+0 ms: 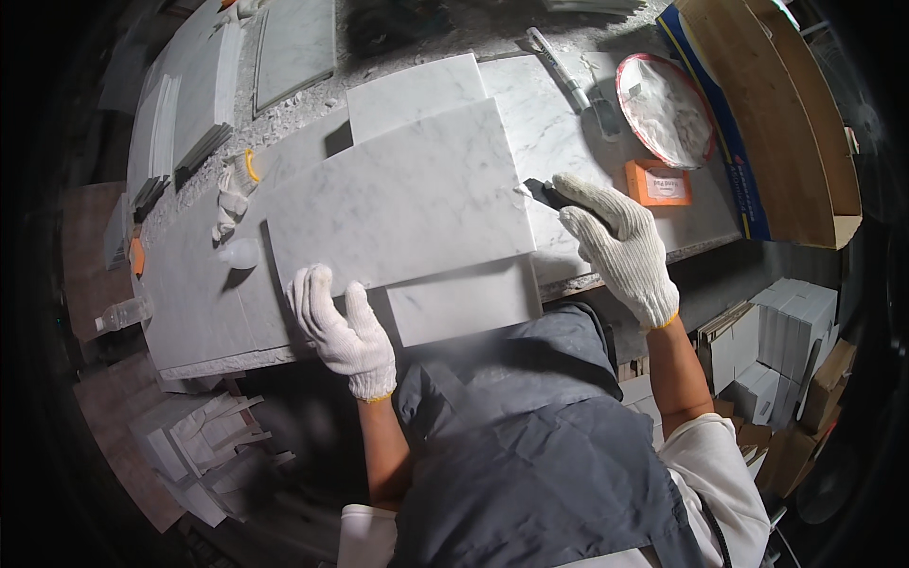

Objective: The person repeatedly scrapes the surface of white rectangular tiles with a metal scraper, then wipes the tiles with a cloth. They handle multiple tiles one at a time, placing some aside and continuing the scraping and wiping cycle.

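Observation:
A large grey-white marble tile (pixel 407 194) lies tilted over other tiles at the middle of the worktable. My left hand (pixel 343 336), in a white knit glove, rests its fingertips at the tile's near left edge, with thumb and fingers spread. At the tile's right edge, my gloved right hand (pixel 617 244) closes around a dark flat scraper (pixel 543 192). A dab of white paste shows by the scraper's tip; its handle is hidden in the hand. Under the large tile, further tiles stick out at the near side (pixel 464 308) and the far side (pixel 417 95).
To the right sit a red-rimmed tub of white paste (pixel 666 112), an orange box (pixel 659 183), a brush (pixel 604 115), a marker pen (pixel 559 68) and a long cardboard box (pixel 772 114). Leftward are a crumpled glove (pixel 233 194), a white bottle (pixel 239 253) and stacked tiles (pixel 204 104).

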### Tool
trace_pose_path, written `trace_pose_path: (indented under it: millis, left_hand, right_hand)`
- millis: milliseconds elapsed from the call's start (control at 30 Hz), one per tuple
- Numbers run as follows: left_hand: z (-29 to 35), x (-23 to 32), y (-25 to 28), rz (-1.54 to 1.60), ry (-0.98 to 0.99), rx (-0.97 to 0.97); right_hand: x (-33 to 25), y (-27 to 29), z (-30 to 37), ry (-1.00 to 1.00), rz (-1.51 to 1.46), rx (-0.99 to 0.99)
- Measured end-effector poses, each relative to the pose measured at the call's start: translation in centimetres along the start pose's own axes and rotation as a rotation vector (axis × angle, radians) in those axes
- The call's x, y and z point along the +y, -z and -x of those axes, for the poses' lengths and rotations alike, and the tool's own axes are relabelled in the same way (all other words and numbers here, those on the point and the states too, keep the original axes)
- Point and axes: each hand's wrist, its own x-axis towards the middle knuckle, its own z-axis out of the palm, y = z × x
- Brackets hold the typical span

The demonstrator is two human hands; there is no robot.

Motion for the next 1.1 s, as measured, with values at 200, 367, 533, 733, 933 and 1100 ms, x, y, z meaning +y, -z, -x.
trace_pose_path:
  millis: [200,367,533,733,933,1100]
  left_hand:
    - [-0.5,0.8,0.1,0.065,-0.150,-0.078]
    - [-1.5,2.2,0.5,0.076,-0.219,-0.156]
    - [-1.9,3.9,0.6,0.089,-0.262,-0.200]
    - [-2.4,4.5,0.8,0.085,-0.293,-0.213]
    - [-3.9,5.9,-0.9,0.285,-0.372,-0.252]
    - [-7.6,7.5,-5.4,0.217,-0.431,-0.382]
  right_hand:
    - [0.2,-0.7,0.5,0.138,0.073,0.033]
    - [0.4,-0.9,0.3,0.267,0.186,0.072]
    - [-0.1,-1.2,0.0,0.604,0.455,0.176]
    - [-0.2,-0.8,0.4,0.595,0.593,0.202]
    - [1.4,-0.2,1.1,0.075,-0.075,0.197]
    - [3.3,0.1,2.3,-0.108,-0.258,0.223]
